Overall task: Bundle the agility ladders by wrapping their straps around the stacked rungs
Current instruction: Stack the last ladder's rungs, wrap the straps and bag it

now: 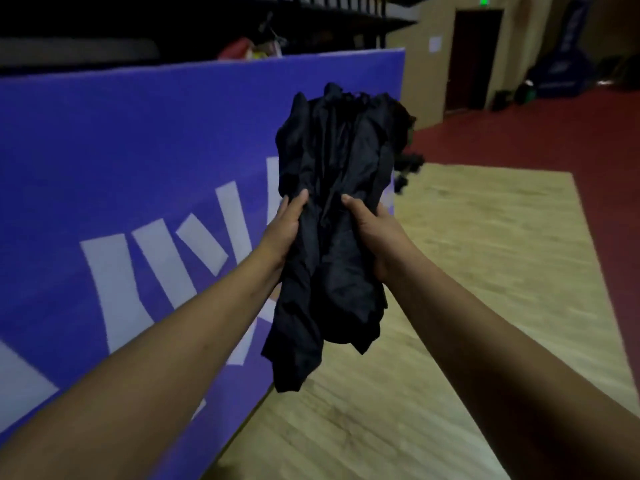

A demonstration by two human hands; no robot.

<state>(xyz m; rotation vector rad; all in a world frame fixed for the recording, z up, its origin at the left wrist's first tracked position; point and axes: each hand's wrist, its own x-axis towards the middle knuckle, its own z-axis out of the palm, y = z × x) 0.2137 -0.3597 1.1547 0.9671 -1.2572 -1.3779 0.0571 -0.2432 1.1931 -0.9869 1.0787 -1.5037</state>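
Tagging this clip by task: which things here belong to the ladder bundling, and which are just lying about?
In hand: black bundle, gripped by left hand and right hand.

Lying about: purple panel; red and yellow items behind it; dark gear by the far door.

Crumpled black cloth bag (332,216), matt and creased. Blue panel (138,168) on the left looks smooth. Floor (467,271) is pale wood.
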